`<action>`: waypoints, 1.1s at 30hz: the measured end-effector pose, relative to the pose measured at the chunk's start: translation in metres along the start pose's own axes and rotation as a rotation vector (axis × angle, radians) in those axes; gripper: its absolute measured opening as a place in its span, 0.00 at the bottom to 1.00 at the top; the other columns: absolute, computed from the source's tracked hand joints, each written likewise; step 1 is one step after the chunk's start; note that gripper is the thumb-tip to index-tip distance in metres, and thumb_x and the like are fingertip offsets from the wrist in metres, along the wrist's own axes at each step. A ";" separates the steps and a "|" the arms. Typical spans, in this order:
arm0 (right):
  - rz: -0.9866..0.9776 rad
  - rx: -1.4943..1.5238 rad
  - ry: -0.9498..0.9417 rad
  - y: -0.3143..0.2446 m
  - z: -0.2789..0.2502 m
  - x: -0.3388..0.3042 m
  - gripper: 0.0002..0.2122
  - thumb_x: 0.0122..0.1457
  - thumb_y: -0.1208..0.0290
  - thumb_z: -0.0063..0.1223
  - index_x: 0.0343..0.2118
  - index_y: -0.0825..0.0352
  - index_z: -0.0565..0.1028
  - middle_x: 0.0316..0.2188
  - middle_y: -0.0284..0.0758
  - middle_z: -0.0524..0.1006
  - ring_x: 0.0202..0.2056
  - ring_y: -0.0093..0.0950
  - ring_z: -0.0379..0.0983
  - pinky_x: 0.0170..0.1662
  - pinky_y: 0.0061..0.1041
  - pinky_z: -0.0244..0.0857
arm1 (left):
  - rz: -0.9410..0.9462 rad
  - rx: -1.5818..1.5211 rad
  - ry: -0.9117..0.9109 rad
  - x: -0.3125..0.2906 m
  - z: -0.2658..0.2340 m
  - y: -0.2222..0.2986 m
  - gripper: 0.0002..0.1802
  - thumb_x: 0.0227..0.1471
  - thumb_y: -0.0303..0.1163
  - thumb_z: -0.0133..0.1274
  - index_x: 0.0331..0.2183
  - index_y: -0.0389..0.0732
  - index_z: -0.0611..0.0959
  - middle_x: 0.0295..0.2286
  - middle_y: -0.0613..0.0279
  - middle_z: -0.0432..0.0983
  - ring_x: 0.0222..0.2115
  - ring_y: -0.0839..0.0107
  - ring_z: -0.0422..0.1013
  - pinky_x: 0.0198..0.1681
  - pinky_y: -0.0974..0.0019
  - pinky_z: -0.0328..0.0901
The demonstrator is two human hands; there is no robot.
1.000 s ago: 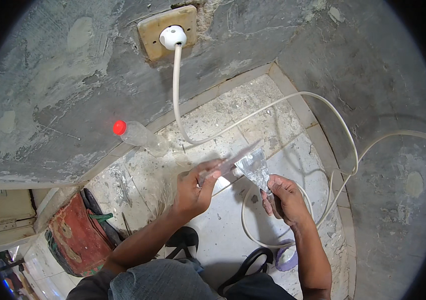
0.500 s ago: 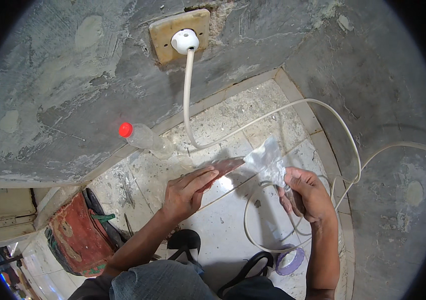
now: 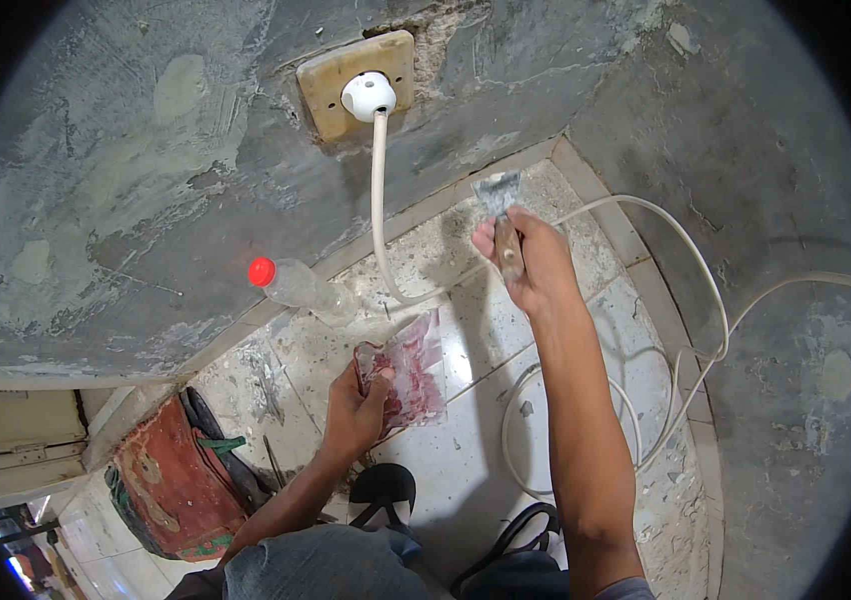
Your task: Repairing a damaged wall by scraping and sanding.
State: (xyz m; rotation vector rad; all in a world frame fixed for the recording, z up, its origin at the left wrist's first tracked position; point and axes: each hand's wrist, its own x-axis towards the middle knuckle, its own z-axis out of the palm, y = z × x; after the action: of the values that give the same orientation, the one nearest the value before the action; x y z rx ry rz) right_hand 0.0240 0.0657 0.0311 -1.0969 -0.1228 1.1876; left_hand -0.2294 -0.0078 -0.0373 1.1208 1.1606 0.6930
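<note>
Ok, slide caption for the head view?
Above a tiled floor, the left hand grips a red-smeared sheet while the right hand holds a scraper by its handle.

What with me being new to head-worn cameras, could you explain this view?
There's no machine: these are a person's own bare hands, filmed from a wide fisheye camera on their head, looking down, so straight edges bend. The left hand holds a flat, red-smeared piece; the right hand grips a scraper. On the tiled floor are a clear bottle and a worn red bag-like bundle. A pale cable runs from the wall socket and loops over the floor.
</note>
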 end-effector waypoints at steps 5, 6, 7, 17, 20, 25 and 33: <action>-0.018 0.009 0.038 0.001 0.019 0.019 0.17 0.61 0.77 0.34 0.50 0.82 0.57 0.38 0.49 0.66 0.36 0.40 0.72 0.39 0.35 0.76 | 0.004 0.023 0.021 0.004 -0.006 -0.005 0.11 0.57 0.33 0.49 0.34 0.33 0.74 0.21 0.69 0.70 0.21 0.81 0.65 0.25 0.73 0.64; -0.045 -0.008 0.041 0.001 0.022 0.020 0.16 0.61 0.77 0.34 0.49 0.83 0.57 0.38 0.49 0.66 0.36 0.40 0.72 0.39 0.35 0.76 | -0.024 0.007 0.021 0.003 -0.007 -0.005 0.11 0.57 0.33 0.49 0.34 0.33 0.74 0.21 0.69 0.70 0.21 0.81 0.65 0.25 0.73 0.64; -0.026 -0.011 0.031 0.001 0.024 0.021 0.16 0.61 0.77 0.34 0.49 0.83 0.57 0.38 0.49 0.66 0.36 0.40 0.72 0.39 0.35 0.76 | -0.048 -0.011 0.011 0.001 -0.007 -0.005 0.10 0.57 0.33 0.49 0.34 0.34 0.74 0.21 0.69 0.70 0.21 0.81 0.65 0.24 0.73 0.64; -0.099 -0.086 -0.035 0.002 0.045 0.022 0.12 0.61 0.77 0.34 0.43 0.82 0.60 0.33 0.45 0.66 0.36 0.38 0.72 0.37 0.34 0.76 | -0.075 -0.066 0.029 0.002 -0.014 -0.004 0.11 0.57 0.33 0.49 0.33 0.33 0.74 0.21 0.68 0.69 0.20 0.81 0.65 0.23 0.73 0.64; -0.100 -0.078 -0.008 0.002 0.054 0.026 0.09 0.61 0.77 0.34 0.37 0.81 0.63 0.28 0.44 0.68 0.34 0.37 0.73 0.36 0.34 0.76 | -0.131 -0.088 0.031 0.002 -0.014 -0.004 0.11 0.57 0.33 0.49 0.34 0.33 0.74 0.21 0.68 0.69 0.20 0.81 0.65 0.22 0.74 0.64; -0.101 -0.079 -0.029 0.008 0.088 0.031 0.09 0.63 0.75 0.37 0.32 0.78 0.65 0.29 0.46 0.70 0.31 0.33 0.73 0.36 0.30 0.76 | -0.160 -0.095 0.027 0.000 -0.011 -0.005 0.10 0.57 0.32 0.49 0.34 0.33 0.74 0.21 0.68 0.69 0.20 0.81 0.65 0.22 0.74 0.64; -0.166 0.001 -0.145 0.030 0.067 -0.017 0.09 0.61 0.72 0.42 0.32 0.74 0.68 0.23 0.39 0.71 0.22 0.28 0.72 0.29 0.27 0.74 | -0.158 -0.075 -0.024 -0.002 -0.004 -0.009 0.09 0.56 0.31 0.49 0.34 0.34 0.74 0.23 0.69 0.70 0.21 0.81 0.65 0.25 0.74 0.64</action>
State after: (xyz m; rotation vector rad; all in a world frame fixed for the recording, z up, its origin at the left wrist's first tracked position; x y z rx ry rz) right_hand -0.0439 0.0924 0.0514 -0.9795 -0.3190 1.1165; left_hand -0.2343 -0.0112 -0.0456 0.9608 1.1794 0.5951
